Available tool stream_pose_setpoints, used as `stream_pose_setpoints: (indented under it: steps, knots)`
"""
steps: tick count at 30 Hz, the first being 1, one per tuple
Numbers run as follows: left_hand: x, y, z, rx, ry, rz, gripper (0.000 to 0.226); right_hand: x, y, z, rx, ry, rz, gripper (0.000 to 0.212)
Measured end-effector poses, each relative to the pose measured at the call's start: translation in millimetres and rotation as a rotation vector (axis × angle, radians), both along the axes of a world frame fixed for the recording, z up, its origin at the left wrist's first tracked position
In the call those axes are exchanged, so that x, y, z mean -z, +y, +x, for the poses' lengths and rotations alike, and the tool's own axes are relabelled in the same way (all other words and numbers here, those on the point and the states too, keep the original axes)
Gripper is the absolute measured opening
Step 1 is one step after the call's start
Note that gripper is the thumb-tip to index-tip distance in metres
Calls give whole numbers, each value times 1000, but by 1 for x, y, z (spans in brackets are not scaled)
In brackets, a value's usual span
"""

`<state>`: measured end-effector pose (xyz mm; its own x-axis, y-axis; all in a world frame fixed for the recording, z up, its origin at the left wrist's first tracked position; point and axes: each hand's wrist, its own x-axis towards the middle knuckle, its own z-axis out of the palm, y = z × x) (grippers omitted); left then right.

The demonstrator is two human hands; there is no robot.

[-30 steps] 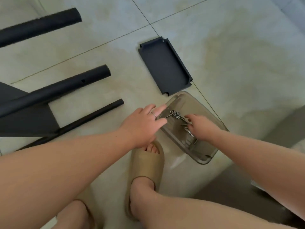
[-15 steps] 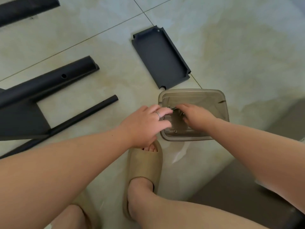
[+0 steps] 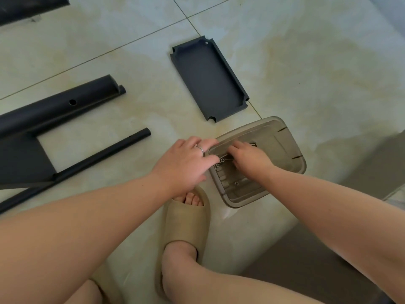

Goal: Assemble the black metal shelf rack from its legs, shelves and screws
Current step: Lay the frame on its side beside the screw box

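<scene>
On the tiled floor (image 3: 306, 62), black legs (image 3: 54, 110) lie at left, and a shelf (image 3: 209, 77) lies flat well apart from them. Just below the shelf sits a clear bin (image 3: 287, 150). The left hand (image 3: 186, 163) rests nearly straight fingers on its rim. The right hand (image 3: 247, 155) reaches inside, fingers bent over the screws (image 3: 222, 160); whether it pinches one, I cannot tell.

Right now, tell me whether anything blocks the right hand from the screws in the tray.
Nothing visible does. The right hand is inside the open-topped tray, fingertips at the screws. The left hand touches the tray's rim beside them, not over them.
</scene>
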<state>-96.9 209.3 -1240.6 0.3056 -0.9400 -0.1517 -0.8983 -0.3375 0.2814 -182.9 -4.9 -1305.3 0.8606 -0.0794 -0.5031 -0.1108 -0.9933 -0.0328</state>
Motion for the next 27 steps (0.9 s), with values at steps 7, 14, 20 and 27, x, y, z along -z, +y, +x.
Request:
stream_pose_setpoints:
  steps: [7, 14, 20, 27]
  knots:
    - [1, -4, -9, -81, -5, 6, 20, 3, 0, 1, -56, 0, -39, 23]
    - [-7, -4, -11, -96, -36, 61, 33, -25, 0, 2, 91, -14, 55, 17]
    - [-57, 22, 6, -111, 148, 307, 43, -92, 10, -6, 277, -136, 298, 5]
    - [-151, 122, 29, -383, 122, 312, 24, -208, 77, 37, 250, -329, 446, 12]
